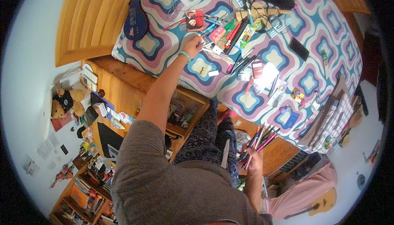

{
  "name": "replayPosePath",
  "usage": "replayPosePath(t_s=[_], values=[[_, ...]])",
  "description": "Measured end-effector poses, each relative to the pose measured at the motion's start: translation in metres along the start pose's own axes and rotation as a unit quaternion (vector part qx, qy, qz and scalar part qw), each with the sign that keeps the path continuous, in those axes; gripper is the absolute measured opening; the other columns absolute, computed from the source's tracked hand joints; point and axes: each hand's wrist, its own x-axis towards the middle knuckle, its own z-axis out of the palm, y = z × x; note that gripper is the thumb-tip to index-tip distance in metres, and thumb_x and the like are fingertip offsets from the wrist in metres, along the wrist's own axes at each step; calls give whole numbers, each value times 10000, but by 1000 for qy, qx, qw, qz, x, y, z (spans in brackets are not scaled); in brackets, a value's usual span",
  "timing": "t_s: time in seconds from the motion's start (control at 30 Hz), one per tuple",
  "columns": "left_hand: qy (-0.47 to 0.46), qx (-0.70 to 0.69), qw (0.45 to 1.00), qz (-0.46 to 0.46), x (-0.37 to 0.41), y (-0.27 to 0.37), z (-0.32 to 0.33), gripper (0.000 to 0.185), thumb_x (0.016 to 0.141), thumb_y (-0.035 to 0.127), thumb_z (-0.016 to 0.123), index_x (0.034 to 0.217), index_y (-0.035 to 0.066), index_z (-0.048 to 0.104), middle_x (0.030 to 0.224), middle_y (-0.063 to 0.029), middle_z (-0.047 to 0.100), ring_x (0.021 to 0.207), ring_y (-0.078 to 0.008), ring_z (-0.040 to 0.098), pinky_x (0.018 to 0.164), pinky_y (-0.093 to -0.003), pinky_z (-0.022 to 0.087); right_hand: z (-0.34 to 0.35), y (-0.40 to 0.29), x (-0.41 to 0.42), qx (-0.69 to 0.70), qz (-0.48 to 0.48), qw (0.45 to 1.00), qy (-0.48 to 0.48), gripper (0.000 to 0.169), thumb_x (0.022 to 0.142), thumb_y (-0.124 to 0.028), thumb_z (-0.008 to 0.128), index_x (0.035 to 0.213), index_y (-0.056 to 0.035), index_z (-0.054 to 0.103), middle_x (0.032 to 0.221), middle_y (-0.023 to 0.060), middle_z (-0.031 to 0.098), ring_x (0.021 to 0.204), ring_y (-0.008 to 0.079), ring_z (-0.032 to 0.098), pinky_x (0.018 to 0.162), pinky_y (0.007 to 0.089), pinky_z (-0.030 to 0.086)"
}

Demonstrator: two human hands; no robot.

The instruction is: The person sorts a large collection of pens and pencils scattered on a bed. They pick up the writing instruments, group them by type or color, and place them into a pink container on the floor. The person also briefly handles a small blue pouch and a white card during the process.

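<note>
My left hand (193, 46), with a pale green bangle (184, 56) at the wrist, reaches onto the patterned bedspread (147, 45). Its fingertips are at the edge of a spread of stationery; whether they grip anything is unclear. Just right of them lie white pencils (220, 55) and a pink packet (217, 34). A red picture card (194, 20) lies above the hand. Low on the right, beside my leg, my right hand (254, 157) grips a bundle of pencils (263, 137), their ends fanning upward.
Dark pens (244, 61), a black phone (299, 49), a puzzle cube (297, 95) and a navy case (135, 20) lie on the bed. A wooden figure (257, 12) is tangled in cords. Left stands a cluttered wooden desk (123, 86); a guitar (323, 202) is at lower right.
</note>
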Motion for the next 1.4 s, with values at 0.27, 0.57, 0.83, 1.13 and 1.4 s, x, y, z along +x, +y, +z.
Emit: replayPosePath(t_s=[0.27,0.57,0.83,1.13,1.4], values=[[-74,248,966,-6,13,-19,18,233,807,185,632,977,27,615,952,-190,632,837,-372,614,760,-448,489,1,-4,-4,43,18,998,35,319,631,-41,701,912,4,556,749,65,571,663,207,558,619,326,449],[-46,230,971,-33,-64,-20,-21,155,833,129,565,979,79,575,886,-167,639,843,-368,604,732,-467,479,-6,-10,-13,28,4,998,51,365,632,-45,696,956,0,533,787,68,564,647,192,543,607,316,443],[29,243,967,-63,-65,10,10,205,775,194,668,926,90,576,854,-132,652,823,-331,623,687,-451,486,4,-12,-11,31,-7,999,36,344,619,-60,706,918,-3,546,773,65,569,651,196,551,629,331,448],[86,252,960,-80,-60,-19,25,346,826,314,628,1120,153,538,854,-181,659,749,-373,637,635,-482,490,-2,-9,-10,-16,11,999,47,314,673,-131,663,941,-28,534,723,57,549,638,176,544,565,291,448],[48,367,926,-70,-53,-23,33,180,884,177,528,1000,41,544,1015,-136,575,967,-301,581,775,-415,495,-4,-3,-1,8,12,1000,22,360,632,-30,674,962,-8,532,802,66,562,638,199,538,612,324,444]])
